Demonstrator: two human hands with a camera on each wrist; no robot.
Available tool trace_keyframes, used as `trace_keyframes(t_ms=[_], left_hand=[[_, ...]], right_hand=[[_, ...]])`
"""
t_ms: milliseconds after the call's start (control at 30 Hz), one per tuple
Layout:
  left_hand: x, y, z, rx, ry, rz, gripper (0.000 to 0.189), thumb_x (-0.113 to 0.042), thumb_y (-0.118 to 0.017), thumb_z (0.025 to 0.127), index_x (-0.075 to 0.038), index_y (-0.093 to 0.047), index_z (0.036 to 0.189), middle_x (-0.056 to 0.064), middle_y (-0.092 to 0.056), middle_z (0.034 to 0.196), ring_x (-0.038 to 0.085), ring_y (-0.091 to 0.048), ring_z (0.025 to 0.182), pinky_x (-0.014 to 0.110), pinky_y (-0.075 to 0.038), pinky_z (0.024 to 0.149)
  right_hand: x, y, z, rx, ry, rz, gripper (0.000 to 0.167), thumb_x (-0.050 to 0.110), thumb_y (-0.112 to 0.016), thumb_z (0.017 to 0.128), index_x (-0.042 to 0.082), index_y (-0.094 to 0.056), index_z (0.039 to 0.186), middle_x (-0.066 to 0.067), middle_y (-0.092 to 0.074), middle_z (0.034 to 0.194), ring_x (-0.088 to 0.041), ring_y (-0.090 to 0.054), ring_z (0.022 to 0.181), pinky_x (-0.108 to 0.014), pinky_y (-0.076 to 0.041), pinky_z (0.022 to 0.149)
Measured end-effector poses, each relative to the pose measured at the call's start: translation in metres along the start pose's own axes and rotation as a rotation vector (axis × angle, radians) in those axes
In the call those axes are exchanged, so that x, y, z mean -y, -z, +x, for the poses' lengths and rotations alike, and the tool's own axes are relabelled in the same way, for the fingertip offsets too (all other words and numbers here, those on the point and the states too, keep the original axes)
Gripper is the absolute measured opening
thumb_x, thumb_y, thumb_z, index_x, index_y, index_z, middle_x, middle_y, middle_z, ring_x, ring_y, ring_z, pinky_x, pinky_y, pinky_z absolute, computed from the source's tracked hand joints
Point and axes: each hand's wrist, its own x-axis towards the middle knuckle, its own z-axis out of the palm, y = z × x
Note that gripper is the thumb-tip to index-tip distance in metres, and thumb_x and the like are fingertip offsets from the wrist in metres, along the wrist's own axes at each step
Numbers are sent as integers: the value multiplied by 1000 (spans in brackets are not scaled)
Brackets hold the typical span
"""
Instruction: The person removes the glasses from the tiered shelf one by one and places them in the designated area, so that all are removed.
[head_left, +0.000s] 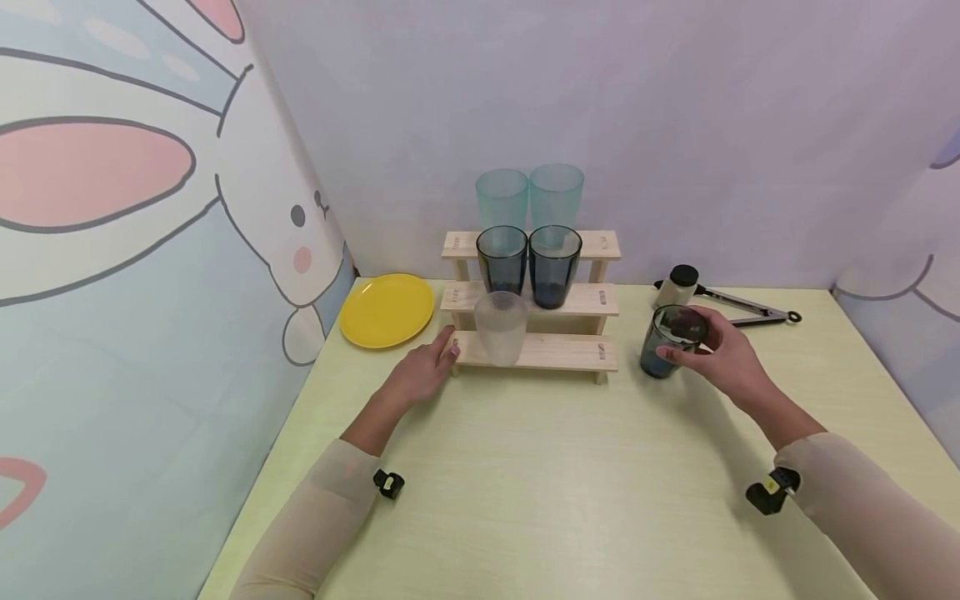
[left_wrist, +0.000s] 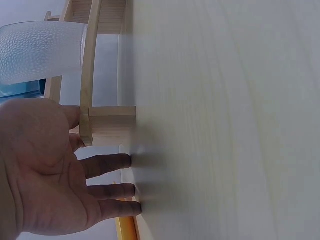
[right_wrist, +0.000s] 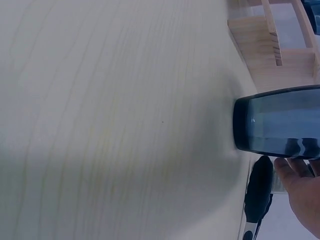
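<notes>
My right hand (head_left: pixel 727 354) grips a dark blue-grey glass (head_left: pixel 658 360) by its side, to the right of a three-tier wooden rack (head_left: pixel 562 353). The glass is upright, its base close over the table in the right wrist view. At the rack's left end, my left hand (left_wrist: pixel 45 170) pinches the lowest board between thumb and forefinger, with the other fingers extended down toward the table. A frosted clear glass (head_left: pixel 501 329) stands on that lowest tier. Two dark glasses (head_left: pixel 553 271) stand side by side on the middle tier, and two teal glasses (head_left: pixel 556 192) on the top one.
A yellow plate (head_left: pixel 387 311) lies left of the rack, beyond my left hand. Behind the held glass stand a small black-lidded jar (head_left: pixel 677 287) and a pair of black-and-metal tongs (head_left: pixel 750 308). The wall (head_left: pixel 675 125) rises right behind the table's back edge.
</notes>
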Motion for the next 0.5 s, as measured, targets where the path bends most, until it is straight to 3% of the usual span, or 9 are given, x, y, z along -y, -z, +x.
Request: trace_keyframes(t_ms=[133,233,333,367,433,500], left_hand=[[1,-1,1,-6,-10,8,79,-73,-24,114,-28,-21,179,23,-59,162,48,-54,152,70,-43,121],[4,-3,2,-13,-11,2,80,-75,-25,113,-29,-22,178,24,-61,160,48,-56,150,69,-44,121],[4,-3,1,-22,-19,-1,80,-75,-25,113,-28,-23,178,24,-63,158,47,-58,149,68,-46,120],[2,-2,1,-16,-17,-1,80,-74,-24,113,-28,-22,178,24,-62,159,48,-57,149,68,-45,120],[3,-2,2,-13,-25,9,81,-75,-23,113,-28,-21,179,25,-61,159,48,-56,149,69,-45,120],[5,-3,3,-18,-25,2,82,-76,-24,112,-27,-21,179,24,-61,159,47,-56,150,69,-45,120]], right_hand=[[3,1,-1,-24,37,-8,96,35,-87,99,12,-31,174,-22,-55,161,-18,-62,142,-4,-49,86],[9,3,-3,-60,71,-24,93,35,-87,99,12,-35,172,-20,-58,158,2,-62,128,-3,-49,87],[19,5,-3,-94,86,-66,92,40,-86,99,14,-37,172,-15,-58,160,-10,-64,137,-3,-47,90],[23,6,-3,-103,85,-85,93,42,-86,98,15,-36,173,-14,-58,162,-18,-63,142,-7,-50,97],[32,7,-3,-116,88,-109,96,44,-86,98,16,-35,174,-14,-56,166,-35,-56,152,-24,-51,115],[40,7,-3,-128,105,-136,98,45,-86,98,17,-33,175,-16,-53,169,-45,-48,158,-47,-46,126]])
